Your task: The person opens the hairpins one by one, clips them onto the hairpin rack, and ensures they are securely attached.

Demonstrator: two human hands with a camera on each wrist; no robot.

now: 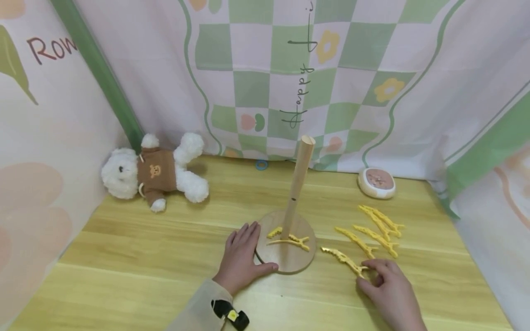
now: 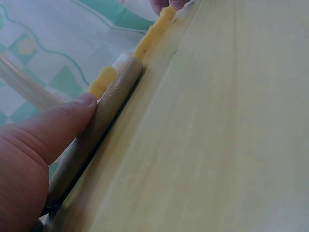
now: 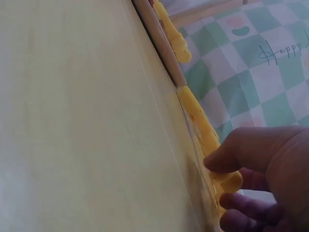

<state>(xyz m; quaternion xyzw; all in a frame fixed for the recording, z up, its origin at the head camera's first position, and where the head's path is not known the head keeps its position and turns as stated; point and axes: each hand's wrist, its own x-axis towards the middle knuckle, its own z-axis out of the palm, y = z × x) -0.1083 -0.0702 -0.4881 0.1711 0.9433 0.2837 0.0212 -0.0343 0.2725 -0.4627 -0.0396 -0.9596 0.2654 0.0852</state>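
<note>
My left hand (image 1: 242, 259) rests at the left edge of a round wooden base (image 1: 298, 264), fingers fairly straight along it. In the left wrist view, the thumb (image 2: 65, 125) touches the top of the base's rim. From the base rises a wooden post (image 1: 299, 179). A yellow branch-shaped piece (image 1: 300, 241) lies on the base, showing on both sides of the post's foot. Right of the base, my right hand (image 1: 389, 287) pinches the forked end of another yellow branch-shaped piece (image 1: 340, 257) at the tabletop. Part of that piece hides behind the fingers in the right wrist view.
Several more yellow branch-shaped pieces (image 1: 377, 240) lie beyond my right hand. A white plush dog (image 1: 155, 172) in a brown top lies at the back left. A small blue ring (image 1: 261, 164) and a rounded white device (image 1: 377, 183) sit near the curtain (image 1: 165, 59).
</note>
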